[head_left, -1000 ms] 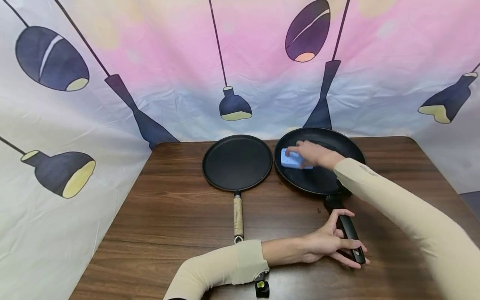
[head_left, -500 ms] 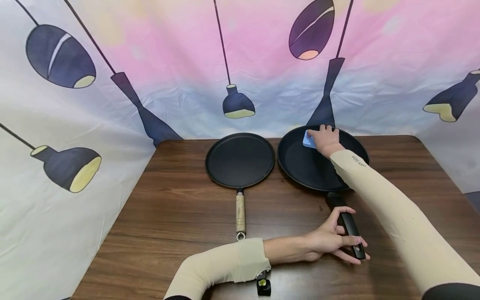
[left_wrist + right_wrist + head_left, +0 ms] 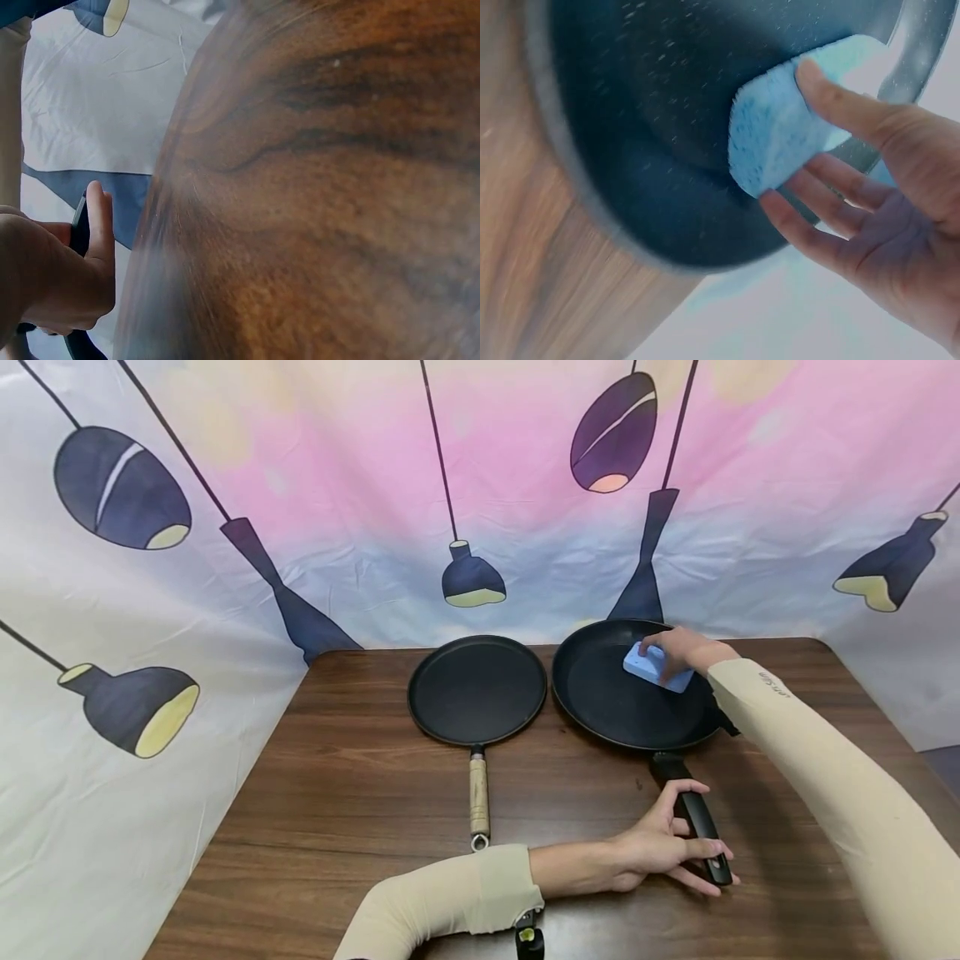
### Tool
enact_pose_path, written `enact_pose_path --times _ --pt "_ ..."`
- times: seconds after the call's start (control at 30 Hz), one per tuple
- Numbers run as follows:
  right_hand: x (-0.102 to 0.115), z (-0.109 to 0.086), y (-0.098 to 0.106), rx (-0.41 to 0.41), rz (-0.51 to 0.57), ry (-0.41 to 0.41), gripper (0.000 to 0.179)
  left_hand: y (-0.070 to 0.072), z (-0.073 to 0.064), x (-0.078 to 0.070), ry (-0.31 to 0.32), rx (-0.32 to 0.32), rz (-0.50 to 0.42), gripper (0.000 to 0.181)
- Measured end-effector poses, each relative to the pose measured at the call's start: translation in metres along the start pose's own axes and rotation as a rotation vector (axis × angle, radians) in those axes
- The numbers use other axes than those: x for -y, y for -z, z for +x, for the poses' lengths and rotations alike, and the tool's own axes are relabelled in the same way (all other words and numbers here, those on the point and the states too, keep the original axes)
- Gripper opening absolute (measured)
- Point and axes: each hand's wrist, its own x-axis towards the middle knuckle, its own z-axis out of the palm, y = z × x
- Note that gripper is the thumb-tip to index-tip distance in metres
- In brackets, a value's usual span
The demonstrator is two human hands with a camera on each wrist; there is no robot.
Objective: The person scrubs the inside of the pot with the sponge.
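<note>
A deep black frying pan (image 3: 607,693) stands at the back right of the table, its black handle (image 3: 699,818) pointing toward me. My left hand (image 3: 660,843) grips that handle between thumb and fingers; the left wrist view shows only part of this hand (image 3: 67,270). Inside the pan, my right hand (image 3: 682,650) pinches a light blue sponge (image 3: 651,668) against the right half of the base. Up close in the right wrist view, the thumb lies on one side of the sponge (image 3: 769,124) and the fingertips (image 3: 776,206) on the other. Small pale specks dot the pan's surface (image 3: 667,90).
To the left of the frying pan lies a flat black griddle pan (image 3: 477,689) with a wooden handle (image 3: 478,797). Both rest on a brown wooden table (image 3: 322,802). Behind it hangs a pastel cloth (image 3: 360,468) printed with lamps.
The sponge went with my right hand from the pan's left side to its back, then to the right and nearer me. My left hand keeps its grip on the handle.
</note>
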Motion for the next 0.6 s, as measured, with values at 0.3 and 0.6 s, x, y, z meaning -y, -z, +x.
enact_pose_path --times 0.3,0.6 --pt "0.003 -0.031 -0.003 0.149 0.018 0.068 0.056 0.001 0.001 0.002 -0.001 0.011 -0.008 0.056" --pt "0.024 -0.049 -0.01 0.31 0.192 0.198 0.056 0.002 0.003 0.002 0.023 0.028 -0.015 0.056"
